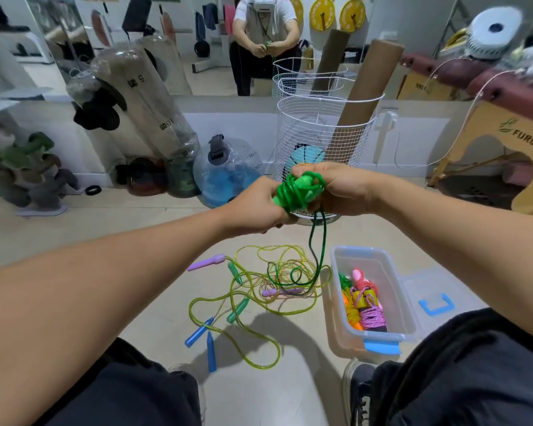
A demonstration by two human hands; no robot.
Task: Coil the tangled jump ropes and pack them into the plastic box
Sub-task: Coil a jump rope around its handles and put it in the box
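Holding the glossy green plastic jump rope [296,192] up in front of the chest, both hands are clamped on the same bundle. The left hand [259,207] has its fingers curled round the smooth green handles from below, and the right hand [336,189] grips the wound loops from the top, fingers tucked over them. 2 strands of the cord hang down from the bundle, and the loose end curls on the floor right next to the box.

Down there sits the clear rectangular plastic box [379,332] with blue latches, already holding a few coiled ropes: a pink and purple braided one, orange bits, some green. Its see-through lid [434,299] with a blue handle lies just beside it on the right.

Left of the box there's a tangle of thin yellow-green translucent ropes [259,290] on the beige tiles, with purple, teal and blue moulded handles poking out. Can't really tell which handle belongs to which cord, it's a proper mess.

Behind the hands stands a white wire basket [323,133] with a brown cardboard tube leaning in it.
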